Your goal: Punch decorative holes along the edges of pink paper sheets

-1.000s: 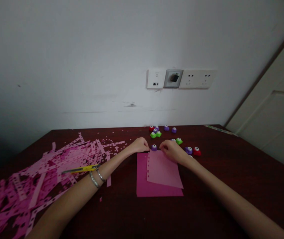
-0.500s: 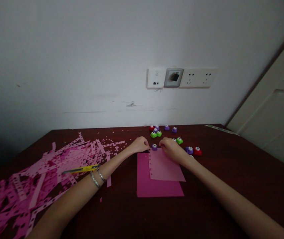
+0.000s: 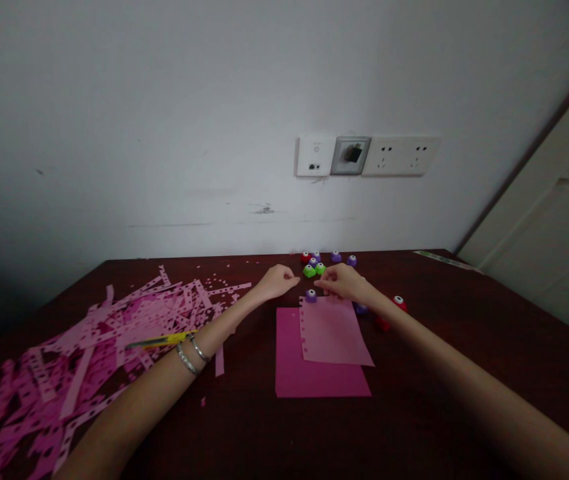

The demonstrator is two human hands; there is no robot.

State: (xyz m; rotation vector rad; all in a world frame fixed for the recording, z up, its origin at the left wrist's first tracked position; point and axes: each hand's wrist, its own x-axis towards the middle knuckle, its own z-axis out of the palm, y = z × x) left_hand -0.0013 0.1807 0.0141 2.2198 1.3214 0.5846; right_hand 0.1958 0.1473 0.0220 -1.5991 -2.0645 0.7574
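Left hand [image 3: 278, 283] and right hand [image 3: 343, 283] flank the purple punch [image 3: 311, 295] at the top edge of the pale pink sheet [image 3: 335, 337], fingers curled, any grip unclear, apparently mid edge-punching, where the next press calls for careful alignment.

Homelike room: wall sockets [image 3: 401, 156], panelled white door [image 3: 557, 247], dark table [image 3: 224, 430].

Legible text: none found.
The leftmost wall plate [image 3: 306, 165] bears a small circular sign [image 3: 316, 149] and, above it, a faint line of marking too small to read. The narrow strip [image 3: 448, 261] at the far right of the tabletop [image 3: 434, 333] carries green and pale markings; whether these include characters or figures cannot be determined.
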